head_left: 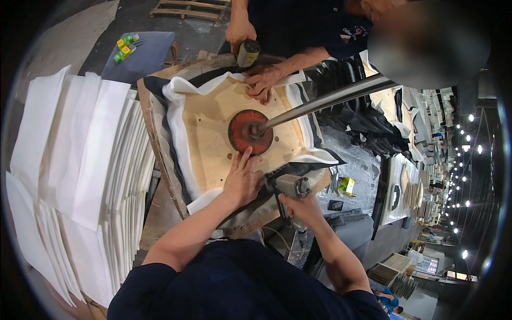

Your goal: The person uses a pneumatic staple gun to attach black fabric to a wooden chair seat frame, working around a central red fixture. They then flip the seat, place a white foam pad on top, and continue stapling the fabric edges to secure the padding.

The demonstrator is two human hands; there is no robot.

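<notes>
Two nail guns are seen: one [291, 185] is gripped firmly by the right hand [303, 211] beside the panel's near edge, and another [248, 54] is held by a co-worker's hand [240, 34]. One wooden panel [207, 152] is set between the two people, with one red disc [240, 137] seated on its middle, below one metal rod [330, 101]. The disc's rim is met by fingertips of the left hand [243, 184], which is laid loosely spread, with nothing grasped. The panel is pale, squarish and dotted with dark holes; it is bordered by white padding [177, 128] and black cover material [297, 167].
</notes>
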